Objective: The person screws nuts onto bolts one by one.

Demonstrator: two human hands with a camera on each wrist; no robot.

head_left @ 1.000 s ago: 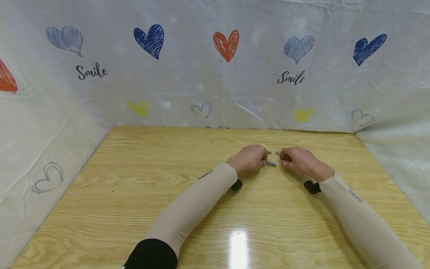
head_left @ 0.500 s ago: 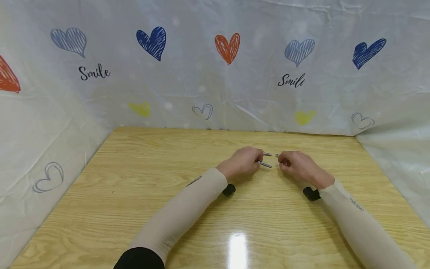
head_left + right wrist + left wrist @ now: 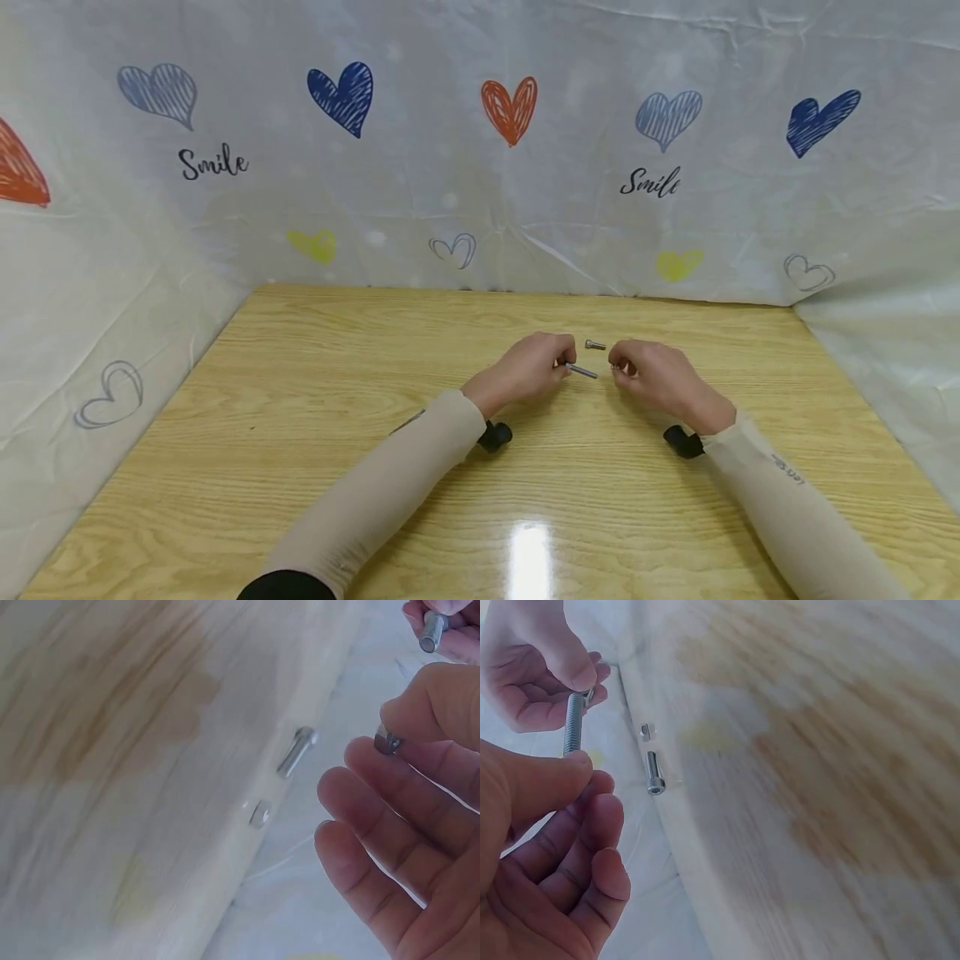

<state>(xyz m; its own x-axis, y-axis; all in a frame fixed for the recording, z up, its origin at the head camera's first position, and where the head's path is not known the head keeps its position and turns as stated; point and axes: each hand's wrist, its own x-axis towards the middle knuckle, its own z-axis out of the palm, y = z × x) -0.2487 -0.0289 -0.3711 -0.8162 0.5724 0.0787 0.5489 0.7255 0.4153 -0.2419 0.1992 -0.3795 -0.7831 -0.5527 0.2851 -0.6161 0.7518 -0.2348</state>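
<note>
My left hand pinches a bolt by its hidden head end, between thumb and forefinger. The bolt's threaded shank points toward the other hand. Facing it, my right hand pinches a small metal nut between thumb and fingertip; its other fingers are loosely bent. A small gap separates shank and nut in the head view. Just beyond the hands, a second bolt with a round socket head lies on the table. Near its threaded end sits another nut, hidden behind my right hand in the head view.
The wood-grain table ends at a white hanging cloth printed with hearts. Black camera mounts hang under both wrists, close over the tabletop.
My left hand has drawn back to the left with its bolt, uncovering the bolt on the table. My right hand has shifted slightly left and nearer, covering the loose nut in the head view.
</note>
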